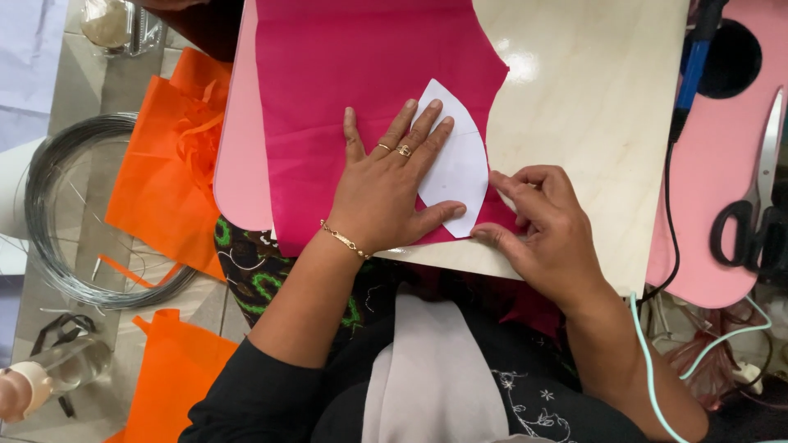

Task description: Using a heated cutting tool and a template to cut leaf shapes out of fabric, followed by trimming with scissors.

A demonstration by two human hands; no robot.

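A sheet of magenta fabric [361, 74] lies across a pale wooden board [591, 107]. On its right edge rests a white paper template [460, 168] shaped like a petal. My left hand [386, 184] lies flat on the fabric, fingers spread, with the fingertips and thumb pressing the template down. My right hand [538, 217] sits at the template's lower right edge, thumb and forefinger pinching the fabric edge beside it.
Black-handled scissors [751, 213] lie on a pink mat [714, 164] at the right, with a blue-handled tool [698, 49] and cables nearby. Orange fabric pieces [168, 172], a coil of wire [66, 213] and a clear bottle [57, 369] lie on the floor at the left.
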